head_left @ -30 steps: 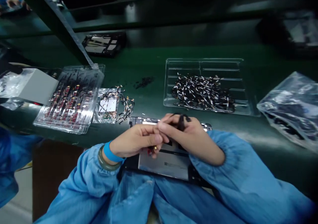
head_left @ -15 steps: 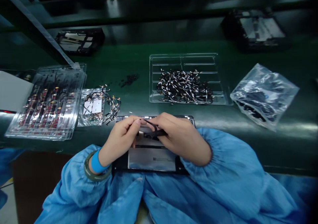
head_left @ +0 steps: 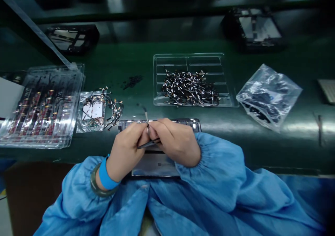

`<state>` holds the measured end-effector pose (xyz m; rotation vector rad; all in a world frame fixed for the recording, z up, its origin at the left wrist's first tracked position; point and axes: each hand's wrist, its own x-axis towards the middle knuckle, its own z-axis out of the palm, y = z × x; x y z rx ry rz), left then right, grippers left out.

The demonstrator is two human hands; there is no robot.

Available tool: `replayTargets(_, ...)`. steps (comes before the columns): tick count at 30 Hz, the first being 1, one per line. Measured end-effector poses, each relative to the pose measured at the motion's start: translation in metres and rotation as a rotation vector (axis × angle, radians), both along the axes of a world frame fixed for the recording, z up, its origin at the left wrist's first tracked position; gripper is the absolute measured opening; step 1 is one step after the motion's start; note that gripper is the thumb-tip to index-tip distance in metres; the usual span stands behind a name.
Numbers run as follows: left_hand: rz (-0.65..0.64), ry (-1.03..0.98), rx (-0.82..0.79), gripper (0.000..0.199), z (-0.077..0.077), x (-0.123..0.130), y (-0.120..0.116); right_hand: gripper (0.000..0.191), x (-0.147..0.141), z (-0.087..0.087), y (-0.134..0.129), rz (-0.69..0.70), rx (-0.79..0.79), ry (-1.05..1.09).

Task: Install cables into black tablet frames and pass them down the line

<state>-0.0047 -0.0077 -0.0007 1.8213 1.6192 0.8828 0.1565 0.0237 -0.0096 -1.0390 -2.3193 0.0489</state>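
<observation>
Though perhaps blurred, cable tray [head_left: 225,101] beyond hands [head_left: 154,143].

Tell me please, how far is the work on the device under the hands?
Done: cannot tell; the hands cover most of the flat device. In hand: left hand and right hand pinch a thin strip and dark tweezers above it. Left: many small cables fill the clear tray.

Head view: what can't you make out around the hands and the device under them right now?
- Device, head view: its middle is covered by the left hand and right hand; near edge under the blue sleeves.
- Thin strip pinched between the fingertips: motion-blurred and too small to identify.
- Tweezers: tips hidden behind the fingers.
- Tray of small parts: pieces too small to identify.
</observation>
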Motion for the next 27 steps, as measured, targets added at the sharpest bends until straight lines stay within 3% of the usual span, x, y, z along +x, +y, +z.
replayTargets(3,0.146,-0.394,-0.25,0.023,0.005,-0.007,0.003,0.023,0.006,0.005,0.0,-0.128,-0.022,0.11)
replayTargets(6,0.164,-0.828,-0.498,0.025,0.011,-0.008,0.006,0.02,0.008,0.005,-0.003,-0.072,-0.04,0.197)
replayTargets(9,0.126,-0.987,-0.588,0.022,0.013,-0.003,0.006,0.024,0.006,0.002,-0.005,0.064,-0.08,0.223)
replayTargets(11,0.14,-1.022,-0.578,0.021,0.011,0.001,0.006,0.022,0.004,0.003,-0.004,0.071,-0.163,0.273)
replayTargets(15,0.074,-0.916,-0.532,0.02,0.006,0.005,0.003,0.023,0.001,0.014,0.005,-0.026,-0.539,0.569)
replayTargets(18,-0.027,-0.633,-0.417,0.025,0.006,0.006,0.0,0.027,-0.002,0.019,0.009,-0.072,-0.779,0.725)
replayTargets(20,0.037,-0.38,-0.151,0.022,0.007,0.006,-0.002,0.023,-0.005,0.019,0.009,-0.086,-0.714,0.743)
replayTargets(23,0.193,-0.106,0.283,0.013,0.007,0.005,-0.005,0.017,-0.007,0.013,0.005,-0.047,-0.416,0.596)
replayTargets(27,0.196,-0.056,0.433,0.012,0.003,0.005,-0.007,0.022,-0.01,0.006,-0.002,0.066,-0.121,0.297)
